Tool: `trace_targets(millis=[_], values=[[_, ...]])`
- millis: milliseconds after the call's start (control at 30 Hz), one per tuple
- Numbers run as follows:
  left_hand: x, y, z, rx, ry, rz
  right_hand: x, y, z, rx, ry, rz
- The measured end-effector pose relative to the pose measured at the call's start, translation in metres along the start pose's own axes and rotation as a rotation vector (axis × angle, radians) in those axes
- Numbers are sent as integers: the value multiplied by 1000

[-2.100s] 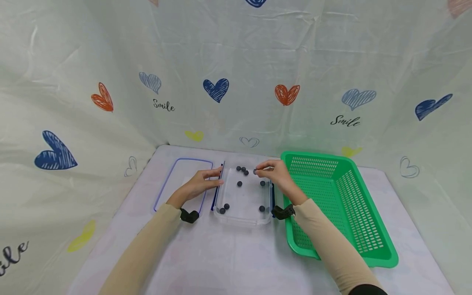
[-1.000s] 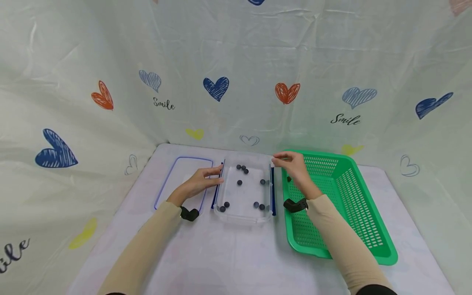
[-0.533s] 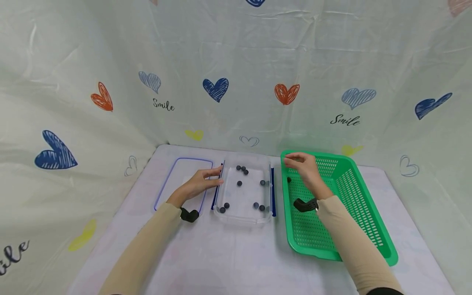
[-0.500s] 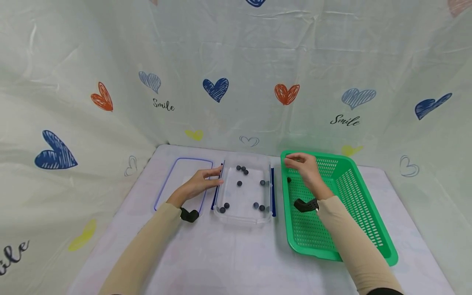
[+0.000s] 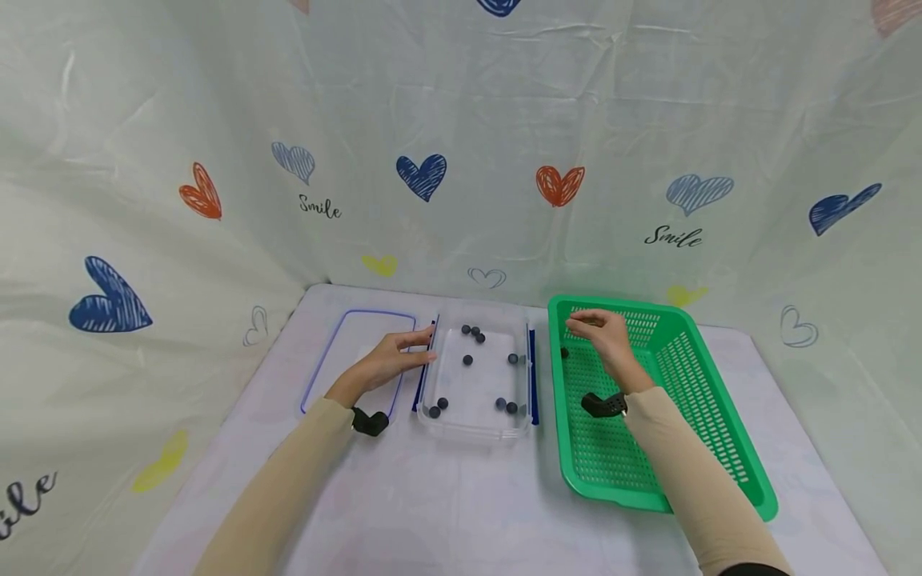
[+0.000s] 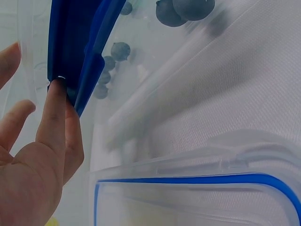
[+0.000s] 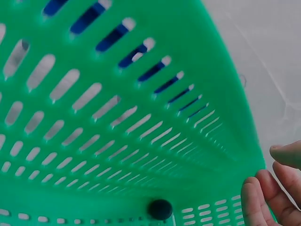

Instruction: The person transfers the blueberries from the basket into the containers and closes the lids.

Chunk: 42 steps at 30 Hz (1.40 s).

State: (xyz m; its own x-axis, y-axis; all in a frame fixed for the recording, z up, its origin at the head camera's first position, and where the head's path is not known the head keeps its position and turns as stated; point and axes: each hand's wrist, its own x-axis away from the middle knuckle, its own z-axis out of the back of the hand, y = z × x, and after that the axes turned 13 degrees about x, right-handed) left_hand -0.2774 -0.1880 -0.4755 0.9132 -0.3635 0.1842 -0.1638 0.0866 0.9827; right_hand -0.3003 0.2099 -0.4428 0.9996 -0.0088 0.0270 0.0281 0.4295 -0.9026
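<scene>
A clear plastic box (image 5: 475,386) with blue side latches holds several blueberries (image 5: 468,360). My left hand (image 5: 385,364) lies along the box's left side. In the left wrist view its extended fingers touch the blue latch flap (image 6: 77,42), which hangs folded out. Over the far left part of the green basket (image 5: 605,480), my right hand (image 5: 603,334) hovers with nothing between its loosely bent fingers. Below its fingertips, one blueberry (image 5: 565,352) lies in the basket near the left wall. In the right wrist view, this dark blueberry (image 7: 160,209) sits at the bottom near the corner.
A clear lid with a blue seal (image 5: 322,360) lies flat on the table to the left of the box, partly under my left hand. The basket stands close to the box's right side. Behind the table hangs a pale curtain (image 5: 475,120) printed with hearts.
My right hand has let go of a blueberry, which now lies at the box's near right, and has moved right from the box to over the basket. The left hand has stayed put.
</scene>
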Motion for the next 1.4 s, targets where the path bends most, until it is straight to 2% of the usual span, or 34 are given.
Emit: trace_targets(millis=[433, 667, 933, 1400], values=[[-1, -1, 0, 10, -1, -2, -8, 25, 6, 59, -24, -8], [-1, -1, 0, 3, -1, -5, -10, 37, 9, 91, -71, 4], [0, -1, 0, 5, -7, 0, -13, 50, 5, 148, -137, -6], [0, -2, 0, 11, -3, -6, -19, 68, -5, 270, -146, 40]])
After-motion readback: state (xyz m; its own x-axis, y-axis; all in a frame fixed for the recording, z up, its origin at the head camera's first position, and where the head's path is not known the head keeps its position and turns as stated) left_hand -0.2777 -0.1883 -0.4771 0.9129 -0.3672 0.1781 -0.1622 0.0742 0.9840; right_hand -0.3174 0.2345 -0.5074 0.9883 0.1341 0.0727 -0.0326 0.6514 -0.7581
